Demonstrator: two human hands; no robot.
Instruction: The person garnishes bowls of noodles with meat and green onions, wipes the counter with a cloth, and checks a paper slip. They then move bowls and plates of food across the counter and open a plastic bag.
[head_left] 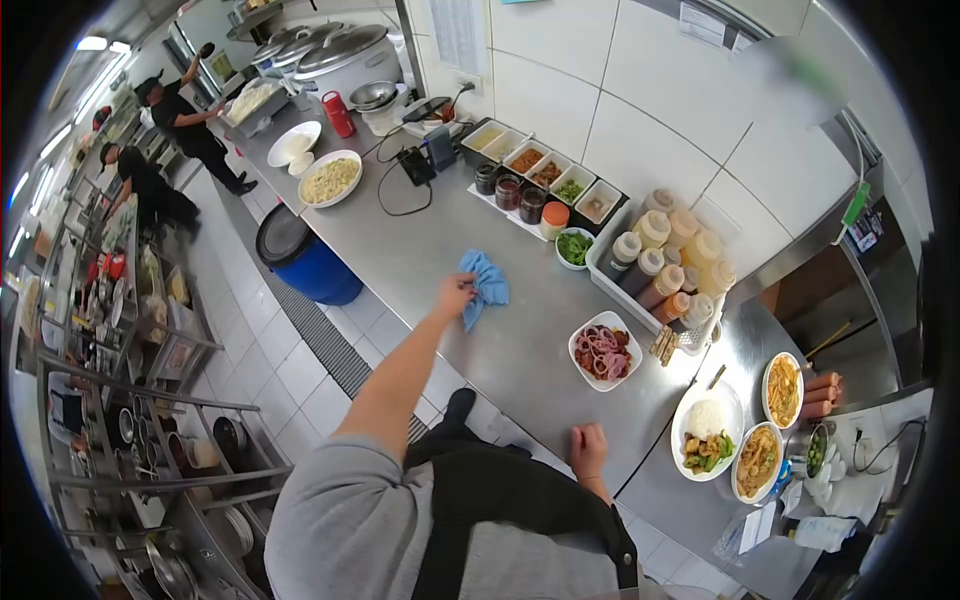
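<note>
My left hand (457,294) is stretched out over the steel counter, its fingers closed on a crumpled blue cloth (486,287) that lies against the surface. Close to my body, my right hand (589,448) rests in a loose fist at the counter's front edge, with nothing showing in it. A square white bowl (604,351) of dark meat topped with purple onion rings stands beyond that hand. To its right is a white plate (707,430) with rice, meat and green vegetables.
Squeeze bottles fill a white bin (610,262) along the wall, beside condiment tubs (547,172) and jars. Two more filled dishes (758,462) stand at the right. A noodle plate (331,180) sits far left. Below is a blue barrel (312,262); co-workers (190,125) stand beyond.
</note>
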